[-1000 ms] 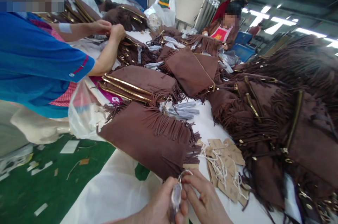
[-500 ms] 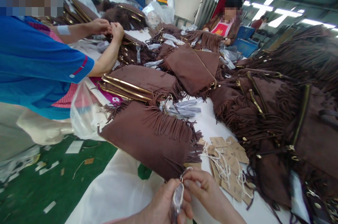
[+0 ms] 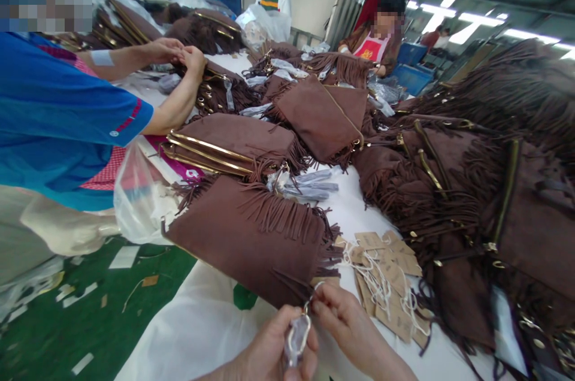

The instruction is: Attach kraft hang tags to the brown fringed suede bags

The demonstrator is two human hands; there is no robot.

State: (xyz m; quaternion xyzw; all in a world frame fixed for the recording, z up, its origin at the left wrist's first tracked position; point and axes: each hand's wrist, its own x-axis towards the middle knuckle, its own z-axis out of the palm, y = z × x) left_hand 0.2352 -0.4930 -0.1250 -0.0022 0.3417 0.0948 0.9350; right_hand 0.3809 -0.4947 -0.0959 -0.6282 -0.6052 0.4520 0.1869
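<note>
White table (image 3: 197, 321): left hand (image 3: 274, 351) grips clear tag (image 3: 296, 336); right hand (image 3: 348, 324) pinches string (image 3: 311, 300). Writing unreadable.

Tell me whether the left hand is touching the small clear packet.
Touching. The head view shows the left hand pinching the small clear packet between thumb and fingers, no gap visible.

Counts: two hands near the table's front edge, left hand (image 3: 269, 351) and right hand (image 3: 354, 327), sharing one small clear packet (image 3: 296, 336). One brown fringed bag (image 3: 251, 237) lies apart just beyond them; one loose pile of paper tags (image 3: 386, 273) beside it. Bags heaped (image 3: 476, 189) at the right edge: too tangled to count. Four other people visible.
</note>
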